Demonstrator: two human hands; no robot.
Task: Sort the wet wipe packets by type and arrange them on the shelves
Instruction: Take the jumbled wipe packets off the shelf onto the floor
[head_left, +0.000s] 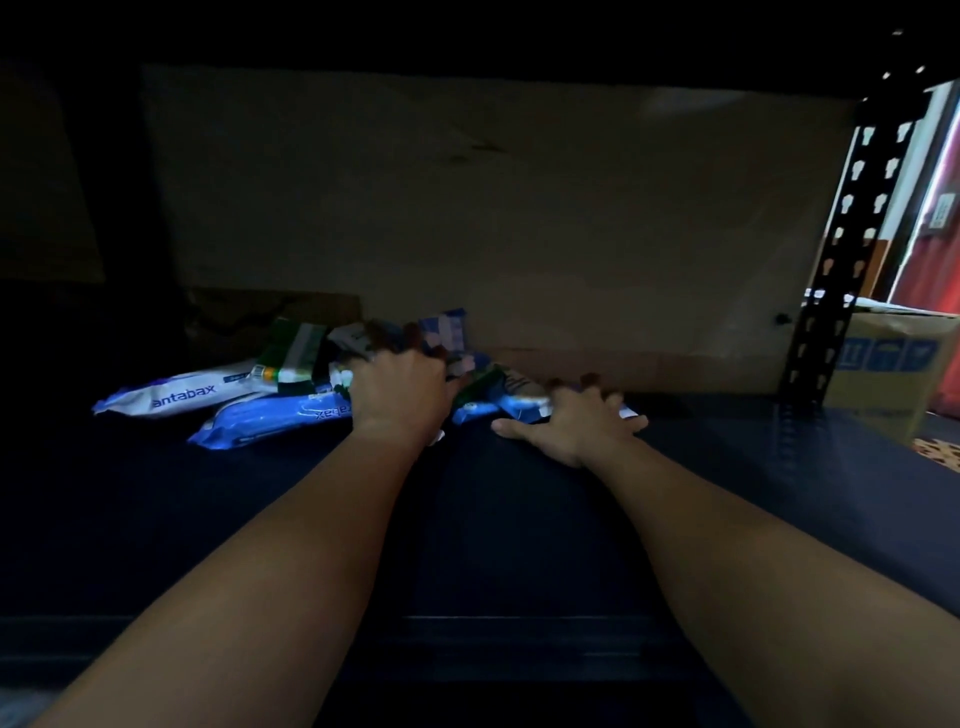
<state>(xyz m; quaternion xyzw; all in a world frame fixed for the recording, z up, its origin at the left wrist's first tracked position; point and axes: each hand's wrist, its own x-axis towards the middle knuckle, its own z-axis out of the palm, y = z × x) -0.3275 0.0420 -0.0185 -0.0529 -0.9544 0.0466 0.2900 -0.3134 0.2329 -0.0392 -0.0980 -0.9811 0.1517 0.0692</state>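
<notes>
Dim shelf (519, 519), dark blue deck, both arms reaching in from the front

Far left: white packet (171, 393), "antabax" legible, lying flat. Just beside it and nearer the front, a blue packet (270, 418), same brand, print upside down to me. Behind these, a green-and-white packet (296, 358) propped on the heap.

Centre: left hand (397, 389) on top of the heap (441, 338), fingers curled down into the mixed packets. It seems to hold one or more, but the fingers are buried and blurred; which packet, cannot tell.

Right of centre: right hand (571, 421) spread flat, fingers straight, pressing on a blue packet (483, 410) with white showing at its edge. Holds nothing.

Far right: black slotted upright (857, 234), cardboard box (893, 364) beyond it.

Judgement: sorting has barely begun; types lie mixed.

Risks:
- poor light, blue and white variants look alike, so a packet could land in the wrong group
- left hand pulling from a loose heap could drag neighbours and scatter them
- slick film under the flat right palm could slide forward off the shelf edge
</notes>
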